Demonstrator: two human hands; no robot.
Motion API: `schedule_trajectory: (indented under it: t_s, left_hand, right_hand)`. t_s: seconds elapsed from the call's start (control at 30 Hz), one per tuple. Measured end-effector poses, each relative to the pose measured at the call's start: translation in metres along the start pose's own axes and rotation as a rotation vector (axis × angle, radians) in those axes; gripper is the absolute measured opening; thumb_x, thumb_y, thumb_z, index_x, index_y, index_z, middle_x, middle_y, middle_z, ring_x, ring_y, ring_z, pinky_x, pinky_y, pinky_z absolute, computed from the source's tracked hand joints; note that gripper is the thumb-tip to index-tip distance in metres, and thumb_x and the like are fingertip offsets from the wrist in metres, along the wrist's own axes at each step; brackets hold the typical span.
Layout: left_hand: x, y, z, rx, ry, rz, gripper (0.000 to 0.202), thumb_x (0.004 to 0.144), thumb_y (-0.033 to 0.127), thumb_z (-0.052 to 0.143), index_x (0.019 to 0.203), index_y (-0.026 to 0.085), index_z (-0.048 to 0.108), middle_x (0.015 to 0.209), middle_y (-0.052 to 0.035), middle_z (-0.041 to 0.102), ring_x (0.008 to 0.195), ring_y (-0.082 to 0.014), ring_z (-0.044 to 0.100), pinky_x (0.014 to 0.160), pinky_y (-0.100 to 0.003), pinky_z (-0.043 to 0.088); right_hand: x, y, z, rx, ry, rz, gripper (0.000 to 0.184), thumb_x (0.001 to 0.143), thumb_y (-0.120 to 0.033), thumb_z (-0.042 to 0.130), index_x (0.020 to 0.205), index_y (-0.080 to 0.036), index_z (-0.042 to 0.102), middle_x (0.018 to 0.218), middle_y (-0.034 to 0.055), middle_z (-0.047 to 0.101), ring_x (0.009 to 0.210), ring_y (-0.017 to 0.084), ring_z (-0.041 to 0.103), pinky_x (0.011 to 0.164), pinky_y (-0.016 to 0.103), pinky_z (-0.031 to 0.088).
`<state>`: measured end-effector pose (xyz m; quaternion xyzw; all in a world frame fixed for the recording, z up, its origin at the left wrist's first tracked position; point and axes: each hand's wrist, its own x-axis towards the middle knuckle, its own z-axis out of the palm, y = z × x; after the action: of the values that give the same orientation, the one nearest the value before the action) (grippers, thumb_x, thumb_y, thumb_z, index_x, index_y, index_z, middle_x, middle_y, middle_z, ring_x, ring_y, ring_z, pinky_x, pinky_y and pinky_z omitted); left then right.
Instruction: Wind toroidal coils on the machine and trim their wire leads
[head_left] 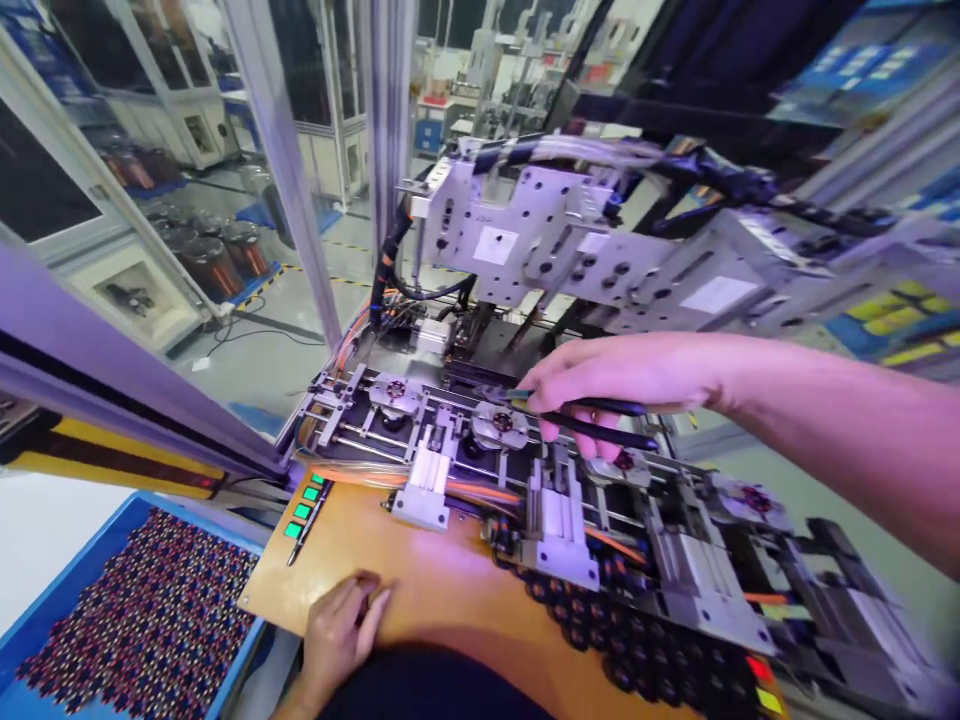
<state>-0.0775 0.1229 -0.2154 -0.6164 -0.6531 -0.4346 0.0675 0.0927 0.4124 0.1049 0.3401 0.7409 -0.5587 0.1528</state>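
My right hand (pixel 581 385) reaches over the machine from the right. Its fingers are wrapped round a pair of pliers with black handles (pixel 600 432). The metal jaws point left, just above and behind a metal fixture with a round wound part (pixel 501 425); I cannot tell whether they touch anything. Low in the view, my left hand (pixel 339 628) rests near the front edge of the tan panel (pixel 450 570). Its fingers are loosely curled, with nothing visible in them. A similar round part (pixel 395 388) sits in the fixture further left.
Metal slide units (pixel 424 490) and orange tubes run along the fixture row. A blue tray (pixel 127 510) of small wound parts stands at the lower left. Black round parts (pixel 637 640) line the lower right. A drilled metal plate (pixel 517 235) hangs behind, and green buttons (pixel 301 511) sit on the panel.
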Motion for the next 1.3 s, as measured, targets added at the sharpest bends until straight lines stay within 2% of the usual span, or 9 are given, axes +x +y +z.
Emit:
schedule_trajectory:
  t_s: [0.1, 0.27, 0.53, 0.67, 0.8, 0.97, 1.03, 1.13, 1.3]
  left_hand:
    - [0.002, 0.0, -0.001, 0.02, -0.033, -0.001, 0.007, 0.091, 0.018, 0.06, 0.088, 0.017, 0.066, 0.074, -0.0041, 0.073, 0.064, -0.0136, 0.071, 0.063, -0.02, 0.056]
    - [0.005, 0.002, -0.002, 0.054, -0.058, 0.019, 0.006, 0.091, 0.018, 0.059, 0.093, 0.017, 0.065, 0.075, -0.0038, 0.074, 0.062, -0.0131, 0.071, 0.062, -0.02, 0.055]
    - [0.005, -0.005, -0.002, 0.08, -0.072, 0.058, 0.005, 0.086, 0.015, 0.066, 0.09, 0.017, 0.064, 0.076, -0.0019, 0.075, 0.061, -0.0114, 0.071, 0.064, -0.017, 0.054]
    - [0.006, -0.003, -0.003, 0.076, -0.083, 0.055, 0.004, 0.088, 0.015, 0.065, 0.091, 0.017, 0.064, 0.077, -0.0026, 0.075, 0.063, -0.0112, 0.071, 0.066, -0.018, 0.054]
    - [0.007, -0.002, -0.002, 0.068, -0.075, 0.07, 0.002, 0.09, 0.014, 0.062, 0.089, 0.016, 0.063, 0.076, -0.0028, 0.074, 0.063, -0.0101, 0.07, 0.066, -0.017, 0.053]
    - [0.006, -0.006, 0.001, 0.08, -0.042, 0.086, 0.004, 0.089, 0.015, 0.064, 0.086, 0.016, 0.064, 0.072, -0.0014, 0.074, 0.059, -0.0094, 0.069, 0.063, -0.017, 0.051]
    - [0.006, -0.005, 0.001, 0.083, -0.045, 0.082, 0.004, 0.09, 0.016, 0.063, 0.086, 0.016, 0.064, 0.072, -0.0011, 0.073, 0.058, -0.0092, 0.069, 0.062, -0.017, 0.051]
    - [0.007, -0.004, 0.0, 0.086, -0.059, 0.076, 0.004, 0.09, 0.017, 0.062, 0.086, 0.016, 0.064, 0.073, -0.0008, 0.073, 0.06, -0.0091, 0.069, 0.063, -0.017, 0.052]
    - [0.008, -0.002, -0.003, 0.116, -0.07, 0.088, 0.006, 0.091, 0.021, 0.062, 0.089, 0.016, 0.063, 0.073, -0.001, 0.073, 0.057, -0.0093, 0.068, 0.061, -0.018, 0.052]
  right_hand:
    - [0.0, 0.017, 0.003, -0.036, 0.018, 0.075, 0.025, 0.072, -0.037, 0.068, 0.056, -0.016, 0.066, 0.048, 0.0045, 0.06, 0.035, 0.013, 0.055, 0.03, 0.019, 0.042]
    - [0.002, 0.026, 0.008, -0.035, 0.099, 0.159, 0.025, 0.072, -0.029, 0.066, 0.052, -0.015, 0.06, 0.053, 0.0077, 0.062, 0.037, 0.017, 0.059, 0.031, 0.024, 0.045]
    - [0.005, 0.029, 0.005, 0.08, 0.1, 0.219, 0.018, 0.07, -0.021, 0.072, 0.056, -0.014, 0.062, 0.05, 0.0022, 0.057, 0.033, 0.012, 0.052, 0.029, 0.019, 0.036]
    - [0.007, 0.026, 0.004, 0.033, 0.097, 0.27, 0.018, 0.078, -0.019, 0.064, 0.06, -0.014, 0.063, 0.049, 0.0, 0.056, 0.033, 0.009, 0.051, 0.031, 0.017, 0.038]
    - [0.011, 0.023, 0.002, -0.052, 0.024, 0.297, 0.02, 0.084, -0.018, 0.056, 0.065, -0.014, 0.062, 0.052, -0.0013, 0.056, 0.032, 0.008, 0.049, 0.034, 0.017, 0.043]
    - [0.013, 0.025, 0.004, -0.084, 0.021, 0.232, 0.022, 0.084, -0.022, 0.059, 0.064, -0.014, 0.059, 0.05, -0.0024, 0.053, 0.033, 0.009, 0.05, 0.035, 0.018, 0.044]
    - [0.006, 0.027, 0.005, -0.054, 0.012, 0.113, 0.021, 0.083, -0.022, 0.061, 0.064, -0.014, 0.061, 0.048, -0.0021, 0.054, 0.037, 0.009, 0.053, 0.037, 0.017, 0.045]
    - [-0.015, 0.03, -0.004, 0.014, -0.005, -0.032, 0.014, 0.084, -0.024, 0.063, 0.077, -0.013, 0.069, 0.053, -0.0026, 0.06, 0.042, 0.009, 0.057, 0.041, 0.014, 0.044]
    - [-0.058, 0.046, -0.029, -0.007, 0.092, 0.157, 0.016, 0.085, -0.016, 0.06, 0.09, -0.005, 0.07, 0.066, -0.0021, 0.068, 0.043, 0.005, 0.059, 0.044, 0.011, 0.039]
